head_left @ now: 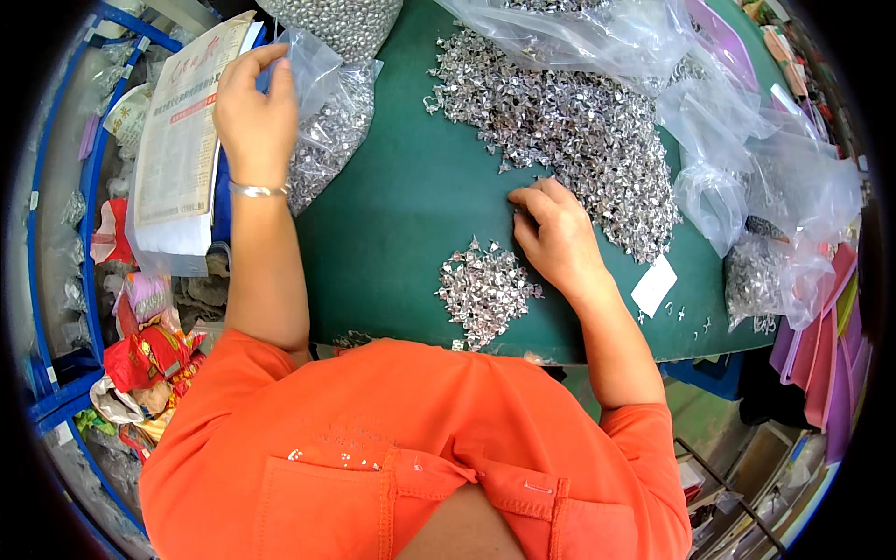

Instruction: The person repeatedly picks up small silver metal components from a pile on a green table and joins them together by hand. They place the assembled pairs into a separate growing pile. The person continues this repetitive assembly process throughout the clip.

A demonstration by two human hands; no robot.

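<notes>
Here, green worktable beside blue shelving

Silvery metal pieces lie in far and near heaps. Left hand adjoins a clear bag; right hand curls between heaps; both grips indeterminable, fingertips partly hidden. Far bead bag cropped.

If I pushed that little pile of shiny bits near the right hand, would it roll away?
The small pile would probably spread apart, since its bits look loose. They likely wouldn't roll far, looking jagged. Their metallic shine suggests they're stiff.
</notes>
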